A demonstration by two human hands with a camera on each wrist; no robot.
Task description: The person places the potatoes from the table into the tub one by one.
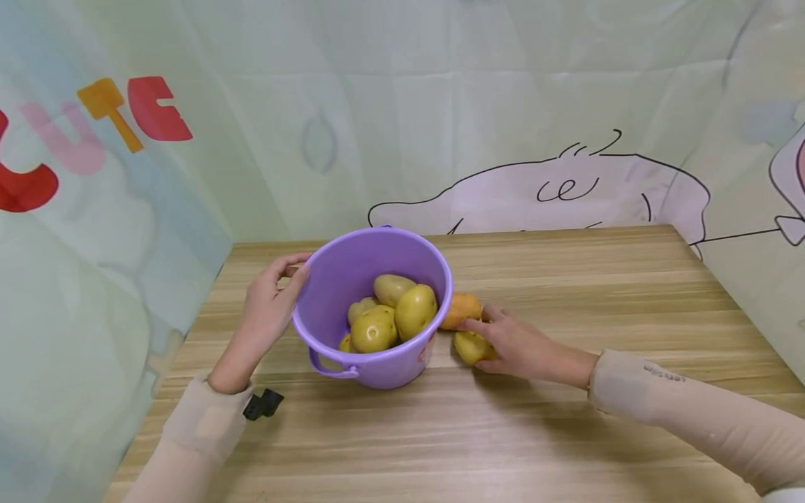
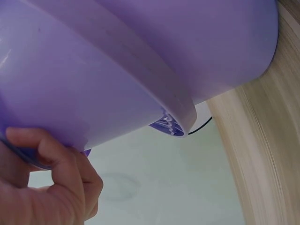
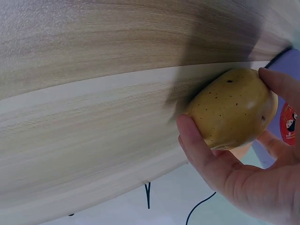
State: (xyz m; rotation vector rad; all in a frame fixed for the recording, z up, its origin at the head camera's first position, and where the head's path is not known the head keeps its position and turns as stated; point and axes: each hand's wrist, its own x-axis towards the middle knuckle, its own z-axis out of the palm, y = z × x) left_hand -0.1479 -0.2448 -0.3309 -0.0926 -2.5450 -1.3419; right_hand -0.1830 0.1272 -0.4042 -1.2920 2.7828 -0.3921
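Note:
A purple bucket (image 1: 371, 246) stands on the wooden table with several yellow-brown potatoes (image 1: 374, 330) inside. My left hand (image 1: 272, 300) grips its rim on the left side, thumb and fingers on either side of the edge in the left wrist view. To the right of the bucket, my right hand (image 1: 518, 347) holds another potato (image 3: 234, 110), thumb and fingers around its sides. That potato looks to be on or just above the tabletop; I cannot tell which. Right behind it lies an orange-yellow oblong thing (image 1: 462, 311), partly hidden by the bucket and my right hand.
The bucket's handle (image 1: 333, 370) hangs down at its front. The wooden table (image 1: 390, 447) reaches back to a wall sheet (image 1: 409, 140) printed with cartoons and letters. A small black object (image 1: 263, 404) is by my left wrist.

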